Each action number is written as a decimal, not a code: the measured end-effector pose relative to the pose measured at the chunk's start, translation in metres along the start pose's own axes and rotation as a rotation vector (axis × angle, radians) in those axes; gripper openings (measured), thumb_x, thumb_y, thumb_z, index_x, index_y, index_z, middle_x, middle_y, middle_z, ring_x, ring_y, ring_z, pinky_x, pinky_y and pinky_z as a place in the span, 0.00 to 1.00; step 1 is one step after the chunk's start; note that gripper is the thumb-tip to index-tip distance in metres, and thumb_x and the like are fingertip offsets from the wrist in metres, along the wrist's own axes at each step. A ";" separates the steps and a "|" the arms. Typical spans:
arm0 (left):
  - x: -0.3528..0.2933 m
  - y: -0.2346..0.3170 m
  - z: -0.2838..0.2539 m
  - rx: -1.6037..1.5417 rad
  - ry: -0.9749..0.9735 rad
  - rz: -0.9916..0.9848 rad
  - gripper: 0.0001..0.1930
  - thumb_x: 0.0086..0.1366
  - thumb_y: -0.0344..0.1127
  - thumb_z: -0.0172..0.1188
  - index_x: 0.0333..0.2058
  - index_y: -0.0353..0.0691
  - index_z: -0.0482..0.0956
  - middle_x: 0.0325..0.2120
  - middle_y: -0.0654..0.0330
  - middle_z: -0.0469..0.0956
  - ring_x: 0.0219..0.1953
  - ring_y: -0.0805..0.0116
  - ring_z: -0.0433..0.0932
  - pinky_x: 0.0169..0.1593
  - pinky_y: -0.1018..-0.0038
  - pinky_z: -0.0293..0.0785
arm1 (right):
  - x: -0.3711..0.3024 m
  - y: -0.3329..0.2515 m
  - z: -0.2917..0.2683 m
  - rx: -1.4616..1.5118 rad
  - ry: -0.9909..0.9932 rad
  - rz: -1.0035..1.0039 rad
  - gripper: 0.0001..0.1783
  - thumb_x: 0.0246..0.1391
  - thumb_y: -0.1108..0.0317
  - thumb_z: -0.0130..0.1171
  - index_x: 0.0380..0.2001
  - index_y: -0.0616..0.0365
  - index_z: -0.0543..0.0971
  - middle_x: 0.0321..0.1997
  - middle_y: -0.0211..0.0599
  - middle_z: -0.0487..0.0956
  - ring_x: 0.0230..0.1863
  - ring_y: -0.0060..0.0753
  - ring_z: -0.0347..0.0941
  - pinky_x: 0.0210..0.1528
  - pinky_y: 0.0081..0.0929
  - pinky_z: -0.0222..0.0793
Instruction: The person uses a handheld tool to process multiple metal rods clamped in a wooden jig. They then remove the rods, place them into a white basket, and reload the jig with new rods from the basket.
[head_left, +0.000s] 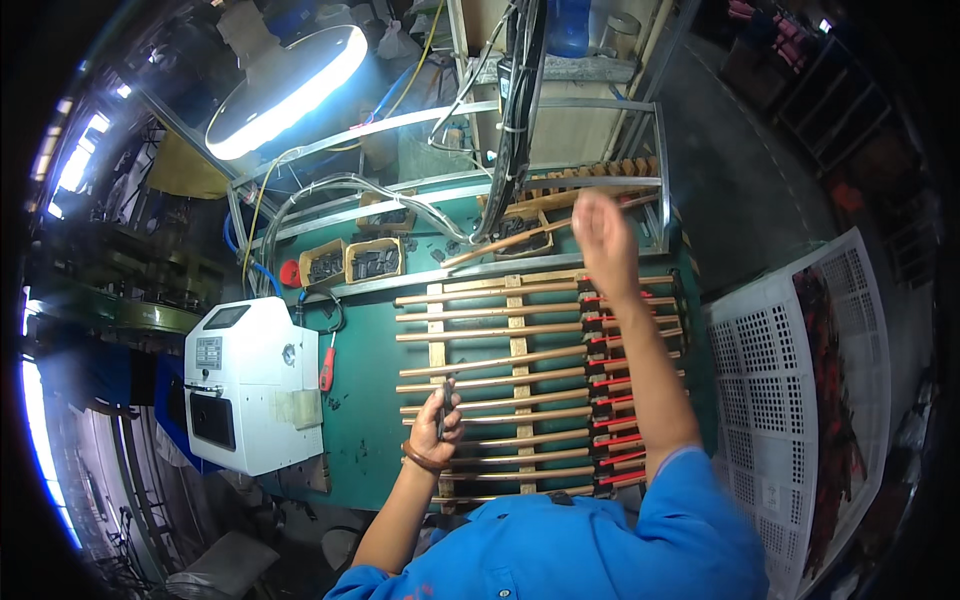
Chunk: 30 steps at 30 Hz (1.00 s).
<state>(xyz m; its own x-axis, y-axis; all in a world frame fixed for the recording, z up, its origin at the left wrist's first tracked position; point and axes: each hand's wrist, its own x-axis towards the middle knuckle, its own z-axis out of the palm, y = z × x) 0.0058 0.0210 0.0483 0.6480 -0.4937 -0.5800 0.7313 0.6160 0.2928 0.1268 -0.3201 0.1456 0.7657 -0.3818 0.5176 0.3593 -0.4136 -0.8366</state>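
My left hand, with a brown band at its wrist, is closed on a small dark strip-shaped piece above the near rods. My right hand reaches to the far right, over a long copper-coloured rod that lies slantwise there. Its fingers are blurred, so whether they grip that rod is unclear. Below my right forearm, several copper-coloured rods lie side by side across two wooden strips. Black and red parts sit at their right ends.
Small boxes of dark pieces stand along the back of the green table. A white machine and a red-handled tool are at the left. A metal frame, cables and a bright lamp rise behind. White perforated crates stand right.
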 end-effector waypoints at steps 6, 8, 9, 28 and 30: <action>-0.007 -0.013 0.010 0.318 0.086 0.060 0.20 0.65 0.37 0.58 0.54 0.41 0.69 0.30 0.60 0.75 0.20 0.80 0.69 0.16 0.87 0.58 | 0.152 0.026 0.054 0.327 -0.361 0.055 0.42 0.43 0.66 0.67 0.62 0.60 0.60 0.57 0.44 0.69 0.57 0.38 0.65 0.58 0.32 0.61; -0.009 -0.013 0.019 0.362 0.139 0.086 0.16 0.65 0.37 0.58 0.50 0.40 0.69 0.29 0.60 0.75 0.20 0.80 0.69 0.16 0.87 0.59 | 0.159 0.033 0.073 0.372 -0.489 0.126 0.30 0.46 0.67 0.66 0.53 0.61 0.70 0.50 0.33 0.72 0.51 0.24 0.67 0.53 0.26 0.65; -0.006 -0.012 0.027 0.395 0.166 0.079 0.15 0.65 0.36 0.58 0.48 0.40 0.69 0.30 0.60 0.75 0.20 0.80 0.69 0.16 0.87 0.59 | 0.160 0.054 0.075 0.257 -0.369 0.047 0.24 0.46 0.68 0.67 0.47 0.61 0.74 0.44 0.30 0.76 0.43 0.21 0.71 0.44 0.21 0.68; 0.058 0.023 0.017 0.367 0.009 0.069 0.17 0.61 0.30 0.62 0.48 0.36 0.72 0.29 0.68 0.72 0.26 0.82 0.69 0.22 0.87 0.62 | 0.009 -0.095 0.059 0.472 -0.205 0.156 0.32 0.50 0.77 0.62 0.58 0.65 0.62 0.49 0.47 0.73 0.45 0.34 0.76 0.37 0.25 0.80; 0.074 0.031 0.022 0.465 -0.004 0.080 0.17 0.58 0.29 0.64 0.46 0.35 0.74 0.28 0.67 0.74 0.26 0.81 0.71 0.22 0.86 0.63 | 0.007 -0.091 0.065 0.492 -0.164 0.113 0.31 0.50 0.81 0.59 0.58 0.66 0.61 0.48 0.47 0.74 0.44 0.34 0.77 0.33 0.22 0.81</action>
<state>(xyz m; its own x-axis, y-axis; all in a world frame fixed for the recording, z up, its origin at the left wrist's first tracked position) 0.0814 -0.0099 0.0318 0.7064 -0.4590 -0.5388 0.6961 0.3127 0.6462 0.1338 -0.2314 0.2141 0.8735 -0.2513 0.4170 0.4471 0.0746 -0.8914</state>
